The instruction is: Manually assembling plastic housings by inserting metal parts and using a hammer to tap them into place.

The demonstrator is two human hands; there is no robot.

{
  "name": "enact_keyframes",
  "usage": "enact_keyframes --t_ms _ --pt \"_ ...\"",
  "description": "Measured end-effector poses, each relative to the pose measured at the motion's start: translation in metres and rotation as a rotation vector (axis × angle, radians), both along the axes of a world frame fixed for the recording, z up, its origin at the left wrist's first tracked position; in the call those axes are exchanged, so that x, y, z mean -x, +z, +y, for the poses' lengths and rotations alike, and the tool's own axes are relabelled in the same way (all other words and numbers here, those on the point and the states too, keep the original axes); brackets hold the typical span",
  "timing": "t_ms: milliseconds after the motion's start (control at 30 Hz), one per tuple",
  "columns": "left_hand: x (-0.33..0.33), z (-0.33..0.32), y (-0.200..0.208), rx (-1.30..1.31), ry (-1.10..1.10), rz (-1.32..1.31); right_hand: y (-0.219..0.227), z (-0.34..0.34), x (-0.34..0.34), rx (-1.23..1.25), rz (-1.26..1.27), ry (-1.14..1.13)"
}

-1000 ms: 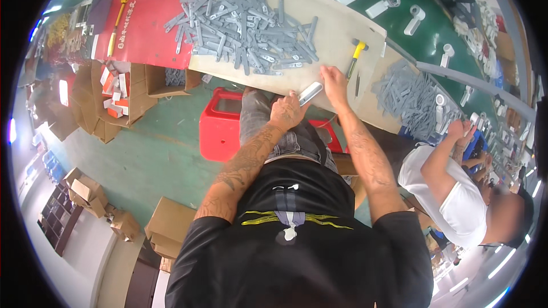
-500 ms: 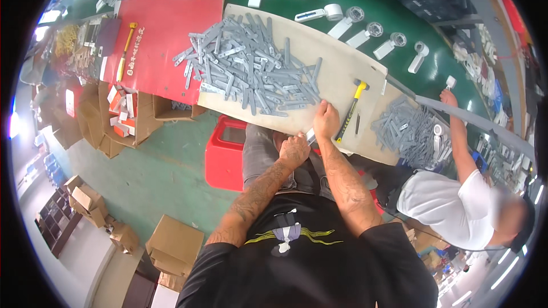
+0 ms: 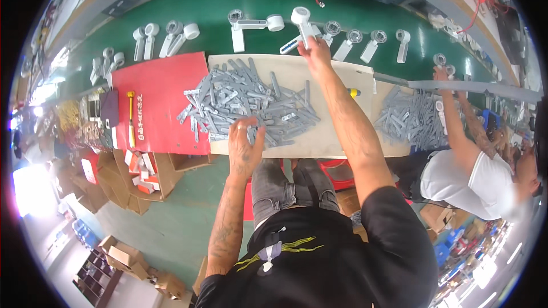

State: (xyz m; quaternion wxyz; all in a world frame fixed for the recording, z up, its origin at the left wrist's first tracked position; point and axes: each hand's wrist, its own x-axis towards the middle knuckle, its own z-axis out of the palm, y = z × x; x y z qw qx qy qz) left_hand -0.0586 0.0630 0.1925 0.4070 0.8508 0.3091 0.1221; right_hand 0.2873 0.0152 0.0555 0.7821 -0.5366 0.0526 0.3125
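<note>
My right hand stretches over the far side of the bench, closed around the handle of a white handheld fan with a round head. Around it on the green surface lie more white fans, some with their round heads open to view. My left hand is at the near edge of a pile of grey plastic strips, thumb and fingers apart. Its fingertips overlap the pile, and I cannot tell whether they touch a strip. Next to my right forearm shows the yellow end of a hammer, the remainder hidden.
A red sheet with a yellow tool covers the bench's left. Below stands an open carton of orange-white boxes. At right, a person in white works beside another grey pile. A metal rail crosses there.
My hands were together at the bench's near edge over my lap. The right has moved far forward to a fan; the left has moved left to the strips. My view has shifted as well.
</note>
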Motion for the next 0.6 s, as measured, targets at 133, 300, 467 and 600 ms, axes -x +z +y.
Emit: enact_keyframes --t_ms 133,300,467,600 --pt "0.061 -0.01 -0.028 0.037 -0.103 0.078 -0.031 0.021 -0.023 0.97 -0.85 -0.051" --pt "0.116 -0.02 -0.039 0.185 -0.047 0.346 -0.049 0.002 0.004 1.518 -0.614 -0.029" --pt "0.086 -0.013 -0.021 0.33 -0.025 0.14 -0.04 -0.069 -0.044 1.036 -0.446 0.039" --pt "0.065 -0.007 -0.016 0.586 0.187 0.252 0.037 -0.096 0.069 0.362 -0.161 0.095"
